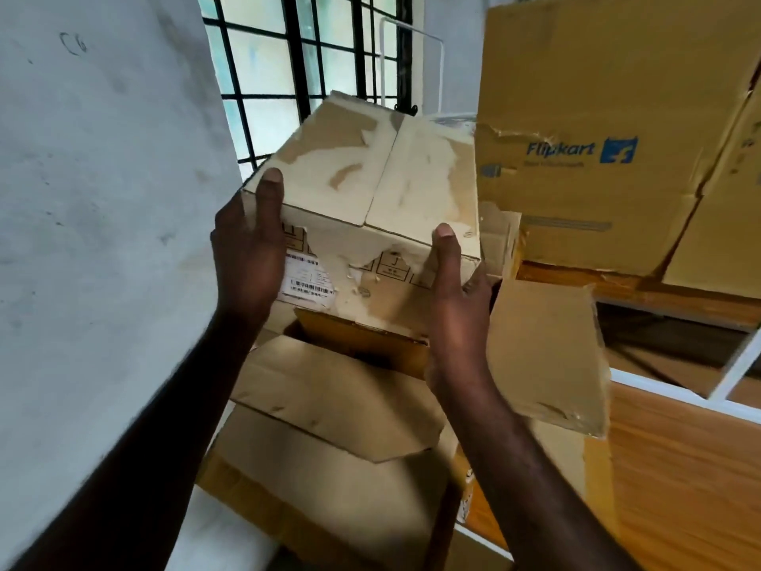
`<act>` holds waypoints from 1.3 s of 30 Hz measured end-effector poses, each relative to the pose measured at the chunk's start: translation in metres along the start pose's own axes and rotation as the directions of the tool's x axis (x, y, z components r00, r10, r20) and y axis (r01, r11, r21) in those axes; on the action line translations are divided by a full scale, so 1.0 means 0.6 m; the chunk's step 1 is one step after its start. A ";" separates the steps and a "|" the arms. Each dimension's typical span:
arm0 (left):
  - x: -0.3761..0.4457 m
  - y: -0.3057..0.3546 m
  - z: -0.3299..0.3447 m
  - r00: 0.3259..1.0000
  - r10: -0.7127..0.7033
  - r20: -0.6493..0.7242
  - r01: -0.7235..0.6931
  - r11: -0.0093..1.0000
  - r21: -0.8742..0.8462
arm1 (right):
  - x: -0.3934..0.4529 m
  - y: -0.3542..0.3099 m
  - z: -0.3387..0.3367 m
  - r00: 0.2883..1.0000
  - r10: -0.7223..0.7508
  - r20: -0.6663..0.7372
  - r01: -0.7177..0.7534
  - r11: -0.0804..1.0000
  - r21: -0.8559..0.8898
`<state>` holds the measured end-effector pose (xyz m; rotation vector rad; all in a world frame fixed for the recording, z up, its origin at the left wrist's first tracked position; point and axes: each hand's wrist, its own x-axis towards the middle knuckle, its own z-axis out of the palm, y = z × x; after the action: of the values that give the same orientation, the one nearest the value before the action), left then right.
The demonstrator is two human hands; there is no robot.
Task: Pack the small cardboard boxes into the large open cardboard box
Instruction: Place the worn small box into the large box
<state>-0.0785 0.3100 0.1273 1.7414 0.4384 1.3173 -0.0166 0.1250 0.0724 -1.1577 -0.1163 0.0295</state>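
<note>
Gripping a small cardboard box (370,199) from both sides, the person holds it up in the middle of the view, above the large open box (329,447). The left hand (247,249) presses flat against the box's left end, thumb up over the top edge near the corner; the other fingers are hidden behind the box, so how they lie cannot be told. The right hand (457,307) clasps the near right corner, thumb pointing up the front face and fingers (479,282) wrapped around the right side. The small box's top flaps are closed, its skin torn in pale patches, and a white barcode label (309,282) sits on its front face beside the left hand.

Below, the large box's near flap (329,397) folds inward and its right flap (547,356) stands up just beside the right wrist. A dark gap shows between the flaps under the held box. To the right, a big box printed "Flipkart" (584,158) rests on a wooden shelf (679,467). A barred window (296,68) is behind, and a pale wall (103,199) fills the left.
</note>
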 end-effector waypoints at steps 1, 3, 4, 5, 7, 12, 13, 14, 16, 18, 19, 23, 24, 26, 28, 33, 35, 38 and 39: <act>0.014 -0.012 0.011 1.000 -0.006 0.023 0.006 1.000 0.008 | 0.015 0.008 0.008 1.000 -0.010 -0.024 0.009 1.000 -0.007; 0.038 -0.034 0.035 0.997 -0.003 0.076 0.001 0.999 0.034 | 0.039 0.021 0.016 0.997 -0.032 -0.067 0.031 0.999 -0.024; 0.050 -0.043 0.048 0.994 0.008 0.108 -0.014 0.999 0.052 | 0.050 0.025 0.020 0.997 -0.032 -0.074 0.030 0.999 -0.035; 0.059 -0.050 0.062 0.989 0.021 0.144 -0.032 0.997 0.075 | 0.061 0.033 0.022 0.996 -0.024 -0.083 0.021 0.999 -0.038; 0.072 -0.059 0.085 0.975 0.041 0.218 -0.067 0.991 0.112 | 0.075 0.046 0.030 0.992 0.001 -0.126 -0.003 1.000 -0.016; 0.102 -0.082 0.125 0.944 0.061 0.325 -0.098 0.990 0.100 | 0.101 0.073 0.041 0.969 -0.006 -0.247 -0.003 0.999 -0.036; 0.108 -0.087 0.131 0.938 0.061 0.341 -0.096 0.992 0.086 | 0.104 0.075 0.042 0.965 -0.015 -0.263 0.000 0.998 -0.057; 0.113 -0.090 0.135 0.930 0.059 0.364 -0.091 0.993 0.069 | 0.107 0.076 0.042 0.960 -0.018 -0.278 -0.004 0.997 -0.079; 0.122 -0.097 0.142 0.905 0.066 0.419 -0.091 0.995 0.039 | 0.113 0.078 0.043 0.946 -0.009 -0.324 -0.023 0.995 -0.096; 0.129 -0.116 0.156 0.879 0.070 0.471 -0.072 0.997 -0.013 | 0.116 0.077 0.040 0.929 -0.022 -0.370 -0.021 0.994 -0.110; 0.132 -0.131 0.165 0.863 0.068 0.500 -0.063 0.998 -0.027 | 0.115 0.075 0.039 0.918 -0.031 -0.396 -0.022 0.991 -0.129; 0.132 -0.179 0.191 0.800 0.002 0.600 0.037 0.998 -0.053 | 0.118 0.075 0.032 0.891 -0.094 -0.445 0.002 0.979 -0.203; 0.131 -0.191 0.193 0.785 -0.006 0.619 0.053 0.997 -0.059 | 0.123 0.079 0.031 0.888 -0.104 -0.447 0.006 0.976 -0.216; 0.133 -0.215 0.196 0.750 -0.018 0.661 0.084 0.994 -0.067 | 0.133 0.092 0.032 0.891 -0.094 -0.444 -0.016 0.971 -0.237; 0.144 -0.245 0.198 0.711 -0.058 0.701 0.122 0.992 -0.042 | 0.146 0.111 0.034 0.906 -0.049 -0.421 -0.065 0.965 -0.253; 0.154 -0.329 0.191 0.598 -0.185 0.780 0.253 0.967 0.035 | 0.178 0.141 0.031 0.939 0.043 -0.341 -0.163 0.929 -0.332; 0.156 -0.353 0.184 0.535 -0.233 0.812 0.312 0.948 0.066 | 0.191 0.134 0.024 0.955 0.120 -0.269 -0.207 0.923 -0.324; 0.164 -0.368 0.182 0.425 -0.253 0.869 0.354 0.930 0.098 | 0.201 0.119 0.007 0.964 0.224 -0.143 -0.261 0.904 -0.340; 0.166 -0.369 0.180 0.390 -0.260 0.883 0.360 0.926 0.113 | 0.203 0.117 -0.001 0.962 0.255 -0.098 -0.273 0.899 -0.341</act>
<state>0.1051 0.4561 0.0022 1.8736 0.0526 0.0080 0.1072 0.1628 0.0171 -1.5266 0.0870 0.2286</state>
